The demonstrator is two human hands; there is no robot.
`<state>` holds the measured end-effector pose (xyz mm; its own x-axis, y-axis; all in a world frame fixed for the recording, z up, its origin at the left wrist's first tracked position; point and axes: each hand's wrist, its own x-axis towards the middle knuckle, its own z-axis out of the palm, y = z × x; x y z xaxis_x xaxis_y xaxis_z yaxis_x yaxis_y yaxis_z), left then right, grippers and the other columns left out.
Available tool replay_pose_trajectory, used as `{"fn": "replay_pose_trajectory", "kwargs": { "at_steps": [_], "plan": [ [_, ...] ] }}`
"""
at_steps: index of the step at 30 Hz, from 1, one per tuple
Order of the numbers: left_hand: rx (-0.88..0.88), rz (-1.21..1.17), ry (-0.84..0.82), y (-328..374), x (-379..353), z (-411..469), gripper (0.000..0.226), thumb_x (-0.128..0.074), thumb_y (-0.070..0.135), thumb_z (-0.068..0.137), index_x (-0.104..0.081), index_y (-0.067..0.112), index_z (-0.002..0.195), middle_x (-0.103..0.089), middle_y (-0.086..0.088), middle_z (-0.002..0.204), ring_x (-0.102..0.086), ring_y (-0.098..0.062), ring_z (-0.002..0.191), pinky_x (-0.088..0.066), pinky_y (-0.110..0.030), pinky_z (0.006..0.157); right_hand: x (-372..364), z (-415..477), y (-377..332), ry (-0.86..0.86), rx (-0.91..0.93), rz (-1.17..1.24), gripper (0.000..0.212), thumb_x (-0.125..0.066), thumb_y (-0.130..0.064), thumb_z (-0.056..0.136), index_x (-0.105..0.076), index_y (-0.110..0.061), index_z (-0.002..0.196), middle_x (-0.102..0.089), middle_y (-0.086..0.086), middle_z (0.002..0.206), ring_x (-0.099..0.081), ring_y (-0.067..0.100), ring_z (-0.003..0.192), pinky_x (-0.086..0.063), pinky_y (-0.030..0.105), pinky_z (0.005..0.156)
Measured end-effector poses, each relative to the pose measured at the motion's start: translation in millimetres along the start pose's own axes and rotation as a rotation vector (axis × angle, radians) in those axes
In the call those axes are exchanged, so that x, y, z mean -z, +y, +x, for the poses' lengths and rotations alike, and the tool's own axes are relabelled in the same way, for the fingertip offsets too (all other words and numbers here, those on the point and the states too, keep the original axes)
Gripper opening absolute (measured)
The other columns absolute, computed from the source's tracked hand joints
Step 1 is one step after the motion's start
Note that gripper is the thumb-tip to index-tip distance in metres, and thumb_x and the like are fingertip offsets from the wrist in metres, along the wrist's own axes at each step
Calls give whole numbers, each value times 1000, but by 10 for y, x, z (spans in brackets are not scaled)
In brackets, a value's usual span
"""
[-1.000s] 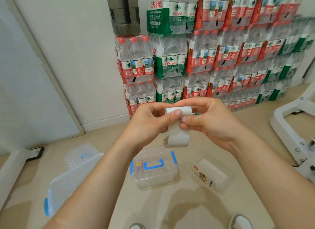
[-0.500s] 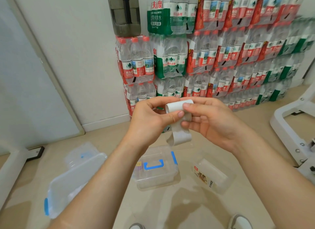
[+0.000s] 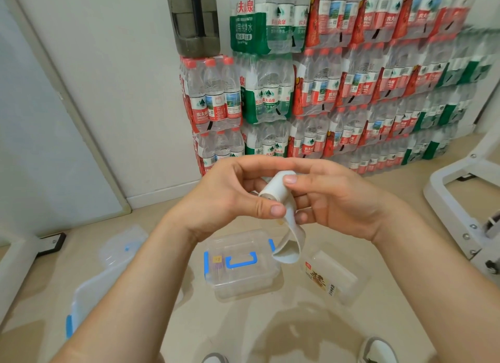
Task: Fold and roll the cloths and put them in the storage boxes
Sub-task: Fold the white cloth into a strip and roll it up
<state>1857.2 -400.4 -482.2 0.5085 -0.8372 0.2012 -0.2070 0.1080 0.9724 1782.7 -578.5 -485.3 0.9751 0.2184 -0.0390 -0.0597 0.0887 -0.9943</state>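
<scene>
Clear plastic storage box (image 3: pixel 243 289), blue-handled, on floor centre, near. Left hand (image 3: pixel 230 200) and right hand (image 3: pixel 338 203), raised above it, both pinch white cloth (image 3: pixel 276 191): upper part rolled, tail dangling. Judgement: wind tail in tight, edges square, thumbs pressing the roll.

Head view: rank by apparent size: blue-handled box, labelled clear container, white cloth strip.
1. blue-handled box
2. labelled clear container
3. white cloth strip: nearer the camera, so 2 versus 3 is unsure.
</scene>
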Motion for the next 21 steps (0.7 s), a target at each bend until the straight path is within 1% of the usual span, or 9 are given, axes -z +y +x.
{"fn": "replay_pose_trajectory", "kwargs": {
  "at_steps": [3, 7, 9, 11, 13, 14, 17, 19, 21],
  "plan": [
    [33, -24, 46, 17, 69, -23, 58, -82, 7, 49, -72, 22, 104, -72, -8, 99, -64, -27, 85, -54, -26, 60, -9, -7, 9, 2, -3, -53, 40, -67, -23, 79, -64, -17, 118, -71, 3, 86, -63, 12, 69, -45, 20, 54],
    [48, 13, 71, 27, 98, -33, 61, -84, -2, 47, -71, 18, 104, -72, -8, 98, -64, -26, 83, -55, -27, 59, -16, 19, 29, 56, 22, -119, 54, -79, -21, 65, -66, -16, 118, -69, 28, 100, -56, 31, 88, -42, 38, 73],
    [50, 72, 89, 51, 84, -31, 60, -81, -6, 49, -70, 18, 104, -72, -8, 95, -61, -28, 81, -56, -31, 61, -9, 33, 31, 83, 34, -122, 57, -80, -20, 64, -66, -16, 119, -66, 31, 107, -56, 34, 93, -39, 47, 81],
    [56, 148, 101, 87, 69, -32, 61, -81, -2, 49, -71, 23, 103, -69, -20, 97, -58, -32, 83, -56, -44, 71, 1, 36, 25, 99, 42, -117, 56, -80, -16, 64, -66, -18, 118, -63, 34, 109, -56, 35, 94, -38, 49, 83],
    [61, 242, 98, 122, 55, -33, 63, -84, 3, 48, -71, 33, 103, -61, -34, 96, -57, -32, 81, -52, -56, 77, 8, 26, 18, 95, 45, -105, 52, -78, -14, 65, -68, -20, 116, -64, 34, 107, -54, 34, 92, -39, 47, 81],
    [62, 295, 90, 125, 53, -31, 65, -85, 6, 48, -70, 37, 103, -60, -34, 89, -56, -30, 77, -52, -55, 74, 5, 23, 13, 95, 44, -104, 46, -77, -16, 69, -69, -20, 113, -68, 28, 101, -55, 31, 88, -42, 43, 78],
    [69, 431, 64, 89, 44, -7, 68, -87, 8, 51, -67, 41, 108, -49, -5, 62, -45, -17, 62, -43, -31, 60, -49, 28, 6, 149, 44, -154, 38, -74, -32, 76, -70, -17, 111, -70, 3, 81, -55, 15, 67, -42, 25, 56],
    [80, 451, 48, 72, 17, 8, 69, -86, 6, 56, -65, 42, 111, -51, -1, 66, -45, -20, 64, -46, -32, 63, -74, 53, 30, 209, 54, -171, 39, -68, -36, 75, -71, -16, 108, -68, 0, 76, -52, 12, 60, -39, 21, 49],
    [70, 405, 67, 48, 2, 11, 71, -82, 9, 59, -61, 41, 120, -65, 1, 85, -54, -30, 77, -53, -38, 73, -81, 68, 49, 255, 78, -138, 31, -66, -31, 79, -72, -16, 106, -69, 1, 79, -54, 13, 64, -40, 21, 51]
  ]
}}
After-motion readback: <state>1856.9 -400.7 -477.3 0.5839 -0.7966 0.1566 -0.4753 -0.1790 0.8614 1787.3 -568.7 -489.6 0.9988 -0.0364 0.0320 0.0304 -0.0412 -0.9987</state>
